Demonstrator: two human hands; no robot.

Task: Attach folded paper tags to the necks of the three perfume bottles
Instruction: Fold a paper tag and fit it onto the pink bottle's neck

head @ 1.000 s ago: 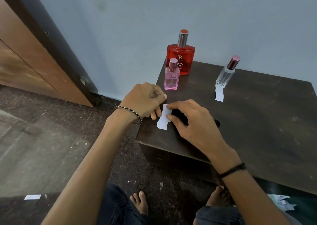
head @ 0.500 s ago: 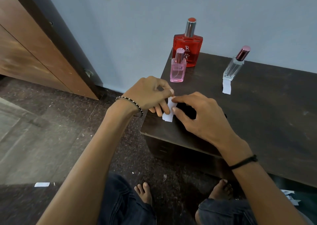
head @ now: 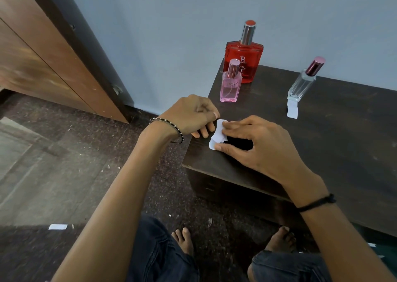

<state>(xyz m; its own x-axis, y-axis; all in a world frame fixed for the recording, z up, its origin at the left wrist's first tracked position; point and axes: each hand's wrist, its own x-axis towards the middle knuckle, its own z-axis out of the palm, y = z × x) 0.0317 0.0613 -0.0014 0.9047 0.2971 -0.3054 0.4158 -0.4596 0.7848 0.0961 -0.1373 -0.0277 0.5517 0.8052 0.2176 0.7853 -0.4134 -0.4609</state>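
Paper tag, white and partly folded, lies at the near left corner of the dark wooden table, between both hands. Left hand, fingers curled, pinches its upper edge; right hand pinches it between thumb and forefinger over a black object. Red perfume bottle, pink perfume bottle and clear perfume bottle stand behind, a paper strip touching the clear one's base

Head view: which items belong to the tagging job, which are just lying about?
Job: red bottle, pink bottle, clear bottle, paper tag held by left hand and right hand, paper strip at the clear bottle's base.
Lying about: paper scrap on the floor, small white fleck near the feet.
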